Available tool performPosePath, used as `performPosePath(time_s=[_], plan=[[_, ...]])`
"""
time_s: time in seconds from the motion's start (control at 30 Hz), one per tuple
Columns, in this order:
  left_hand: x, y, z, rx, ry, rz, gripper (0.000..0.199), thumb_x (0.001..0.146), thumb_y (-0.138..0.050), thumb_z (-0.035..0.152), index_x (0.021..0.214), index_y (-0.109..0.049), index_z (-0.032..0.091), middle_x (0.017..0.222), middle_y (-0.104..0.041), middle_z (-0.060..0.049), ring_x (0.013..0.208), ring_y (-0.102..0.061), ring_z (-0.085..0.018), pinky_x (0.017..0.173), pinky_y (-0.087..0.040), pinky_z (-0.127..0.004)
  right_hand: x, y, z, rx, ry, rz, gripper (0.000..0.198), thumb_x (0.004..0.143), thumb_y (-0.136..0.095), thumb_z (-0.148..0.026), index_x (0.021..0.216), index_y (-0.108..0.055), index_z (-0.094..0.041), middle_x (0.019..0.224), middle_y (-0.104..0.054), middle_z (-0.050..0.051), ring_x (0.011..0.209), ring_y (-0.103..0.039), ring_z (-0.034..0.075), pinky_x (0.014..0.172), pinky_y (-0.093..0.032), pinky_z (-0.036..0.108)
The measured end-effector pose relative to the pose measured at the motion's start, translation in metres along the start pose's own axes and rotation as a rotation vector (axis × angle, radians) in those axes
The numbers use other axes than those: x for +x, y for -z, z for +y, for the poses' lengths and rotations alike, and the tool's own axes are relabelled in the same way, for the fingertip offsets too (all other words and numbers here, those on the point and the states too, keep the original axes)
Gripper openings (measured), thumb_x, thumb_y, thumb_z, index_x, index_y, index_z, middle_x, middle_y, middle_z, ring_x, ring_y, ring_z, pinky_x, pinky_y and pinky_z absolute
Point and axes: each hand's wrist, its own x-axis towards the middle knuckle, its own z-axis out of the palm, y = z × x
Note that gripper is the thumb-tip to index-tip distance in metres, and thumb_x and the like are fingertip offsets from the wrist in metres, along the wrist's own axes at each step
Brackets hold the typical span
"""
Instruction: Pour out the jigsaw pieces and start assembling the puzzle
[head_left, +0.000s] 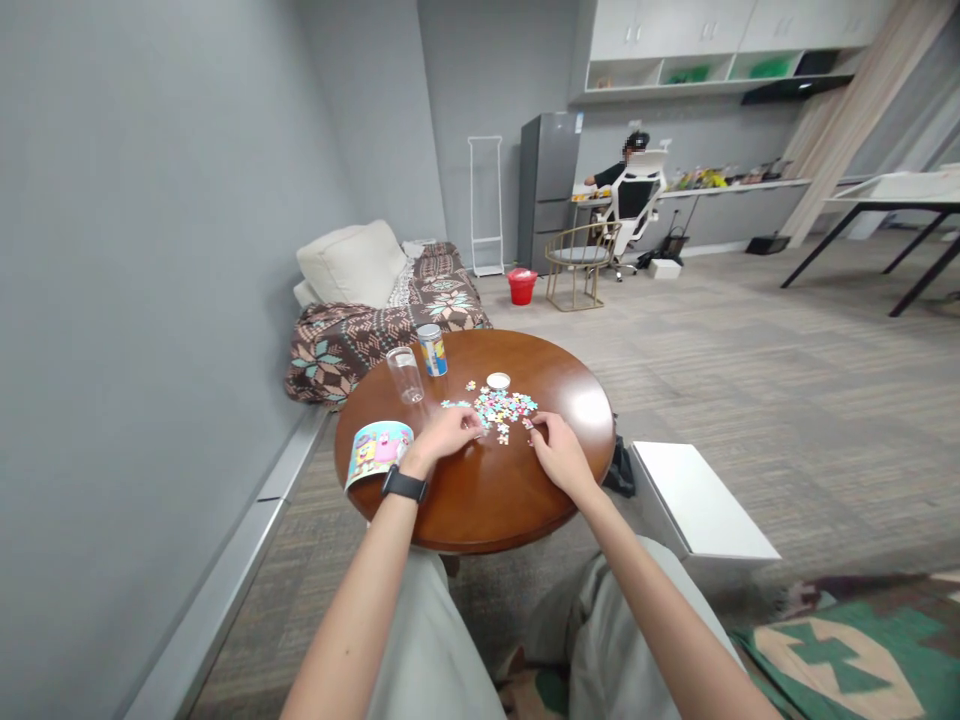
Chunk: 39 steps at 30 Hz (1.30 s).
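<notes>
Many small jigsaw puzzle pieces [504,404] lie in a loose pile on a round brown wooden table [480,500]. My left hand [448,432], with a black watch on its wrist, is at the pile's near left edge. Its fingers are curled together, and what they hold, if anything, is too small to make out. On the pile's right side, my right hand [559,452] pinches a pinkish puzzle piece [528,424] between thumb and fingers. A curved picture sheet [379,449] with cartoon figures stands left of my left hand.
Toward the table's far left stand a clear glass [406,376] and a printed can [432,351]. A round pale lid [498,381] lies behind the pieces. Right of the table is a white box [701,498]. Farther off, a person [630,165] sits in an office chair.
</notes>
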Motion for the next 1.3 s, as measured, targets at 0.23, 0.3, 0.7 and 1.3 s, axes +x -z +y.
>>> performPosePath(time_s=[0.23,0.3,0.7,1.3], plan=[[-0.037,-0.023,0.006,-0.015,0.035,0.002,0.007,0.084,-0.063,0.023,0.081,-0.065,0.017,0.08,-0.069,-0.003,0.076,-0.064,-0.017,0.072,-0.047,-0.027,0.002,-0.002,0.004,-0.066,-0.003,-0.027,0.027,0.089,-0.04,-0.025,0.106,-0.059,-0.018,0.113,-0.066,0.012,0.107,-0.061,0.026,0.101,-0.046,0.043],[-0.041,-0.031,0.005,-0.026,0.056,0.098,0.008,0.082,-0.067,0.024,0.085,-0.062,0.018,0.083,-0.069,-0.003,0.078,-0.064,-0.018,0.074,-0.049,-0.028,0.003,-0.002,0.004,-0.084,0.007,-0.029,0.027,0.089,-0.04,-0.025,0.106,-0.059,-0.017,0.113,-0.066,0.013,0.108,-0.061,0.026,0.101,-0.045,0.043],[-0.053,-0.026,0.007,-0.037,0.087,0.079,0.013,0.085,-0.059,0.014,0.098,-0.062,0.016,0.09,-0.068,-0.004,0.083,-0.064,-0.017,0.081,-0.05,-0.029,0.002,-0.001,0.012,0.025,0.023,0.027,0.031,0.077,-0.041,-0.017,0.101,-0.06,-0.02,0.108,-0.066,0.01,0.107,-0.061,0.024,0.104,-0.045,0.044],[-0.053,-0.031,0.023,0.307,-0.064,-0.063,0.043,0.098,-0.055,0.031,0.139,-0.058,0.02,0.114,-0.066,-0.009,0.108,-0.062,-0.024,0.098,-0.048,-0.038,-0.01,0.014,0.003,0.214,-0.042,0.052,0.03,0.07,-0.043,-0.013,0.09,-0.063,-0.021,0.092,-0.066,0.007,0.088,-0.064,0.022,0.077,-0.055,0.037]])
